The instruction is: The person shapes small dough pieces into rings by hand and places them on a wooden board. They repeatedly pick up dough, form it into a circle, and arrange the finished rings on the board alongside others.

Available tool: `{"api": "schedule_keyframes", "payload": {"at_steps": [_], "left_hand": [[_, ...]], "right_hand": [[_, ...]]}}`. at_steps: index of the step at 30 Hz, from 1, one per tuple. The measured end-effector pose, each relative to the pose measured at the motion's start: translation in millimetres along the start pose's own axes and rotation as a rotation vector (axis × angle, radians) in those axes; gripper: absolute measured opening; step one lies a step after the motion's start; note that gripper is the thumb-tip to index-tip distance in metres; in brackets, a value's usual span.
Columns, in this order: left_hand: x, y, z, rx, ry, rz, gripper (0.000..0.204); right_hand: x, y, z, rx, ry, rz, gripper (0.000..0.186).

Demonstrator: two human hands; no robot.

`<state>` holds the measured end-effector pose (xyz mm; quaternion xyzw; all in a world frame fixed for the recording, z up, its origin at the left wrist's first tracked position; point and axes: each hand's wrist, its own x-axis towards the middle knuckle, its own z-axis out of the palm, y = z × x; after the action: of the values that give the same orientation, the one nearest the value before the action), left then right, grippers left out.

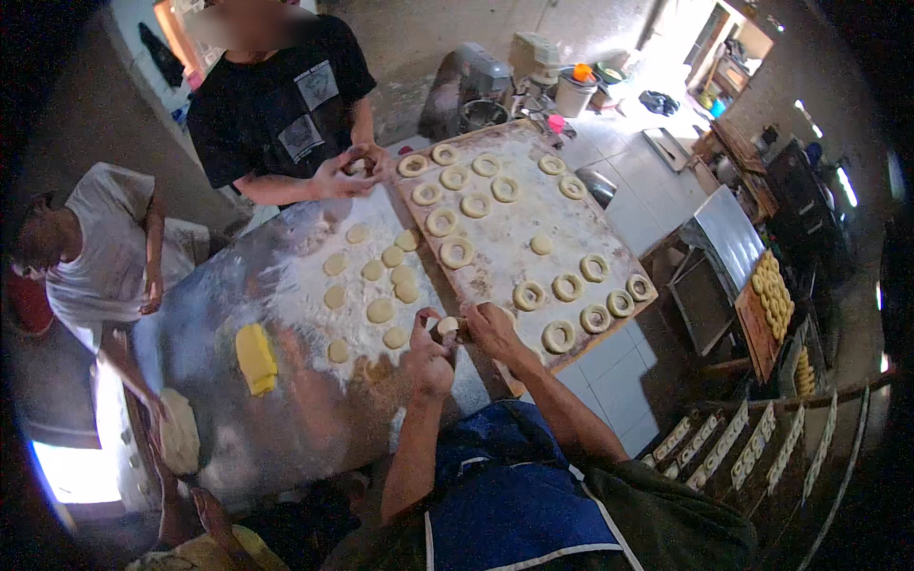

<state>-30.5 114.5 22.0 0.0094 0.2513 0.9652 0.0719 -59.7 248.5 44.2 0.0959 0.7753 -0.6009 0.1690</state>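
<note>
My left hand (431, 364) is closed around one side of a small pale piece of dough (447, 326), just over the near edge of the floured table. From the other side my right hand (491, 330) grips the same piece, its fingers curled in. Part of the dough is hidden by my fingers. Left of my hands, several flat dough rounds (380, 310) lie on the flour. On the wooden board (495, 249) to the right are several dough rings (559, 336), with one uncut dough round (541, 245) among them.
A yellow block (255, 359) and a large dough lump (178, 433) lie on the table's left. Across the table, a person in black (286, 105) handles dough. Another in white (105, 247) stands left. A tray rack (743, 447) and a board of ring-shaped pieces (772, 295) are at right.
</note>
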Motion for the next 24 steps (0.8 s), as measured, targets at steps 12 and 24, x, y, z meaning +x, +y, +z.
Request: {"api": "schedule_keyframes", "payload": {"at_steps": [12,24], "left_hand": [[83,-148,53,0.477,0.373,0.114,0.026],[134,-277,125,1.231,0.014,0.443,0.028]], "right_hand": [[-2,24,-126,0.288,0.261,-0.156,0.052],[19,86,-279,-0.04,0.388,-0.311,0.062]]}}
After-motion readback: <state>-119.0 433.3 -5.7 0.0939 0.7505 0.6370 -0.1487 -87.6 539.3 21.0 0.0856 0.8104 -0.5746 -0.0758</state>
